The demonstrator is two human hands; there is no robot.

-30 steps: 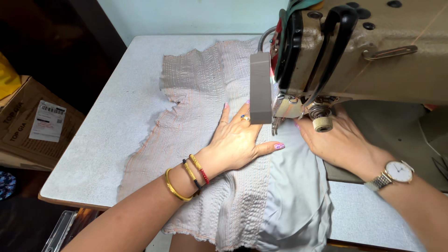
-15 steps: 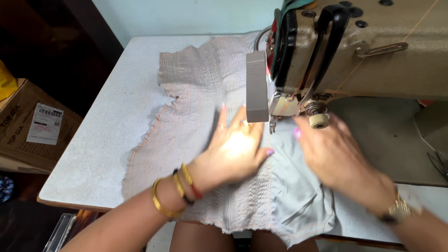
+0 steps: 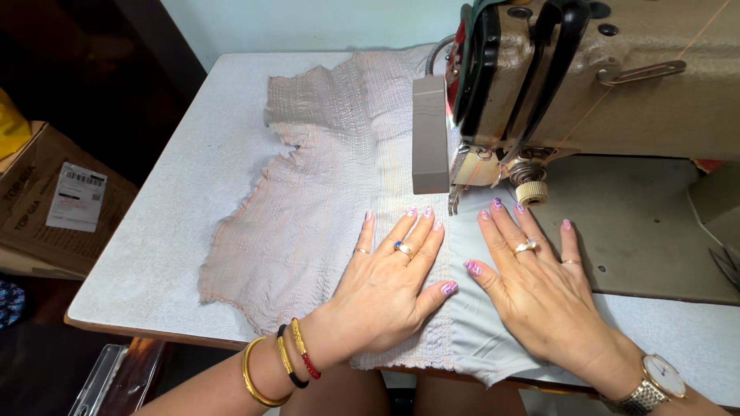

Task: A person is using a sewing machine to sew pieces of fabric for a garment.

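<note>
A view from above looks down at a pale grey sewing table [image 3: 154, 254] that fills the middle of the frame. A piece of crinkled, smocked fabric [image 3: 324, 200] in pale pink-beige lies spread flat across the centre, running from the upper middle down to the table's near edge. Along its right side it joins a smooth, light grey-blue fabric [image 3: 470, 331], which hangs slightly over the near edge at lower centre. The left hand [image 3: 389, 289] lies open, palm down, fingers spread, pressing on the smocked fabric just left of the join; it wears rings, and the wrist carries gold, black and red bangles [image 3: 281, 366]. The right hand [image 3: 539, 289] lies open and flat in the same way on the grey-blue fabric, just beside the left hand, with rings and a wristwatch [image 3: 655, 381] at the lower right. Neither hand grips anything. The fingertips of both point toward the beige industrial sewing machine [image 3: 617, 77] that fills the upper right, its presser foot [image 3: 453, 202] just above the fingertips. A cardboard box [image 3: 54, 200] sits on the floor at the left edge.
</note>
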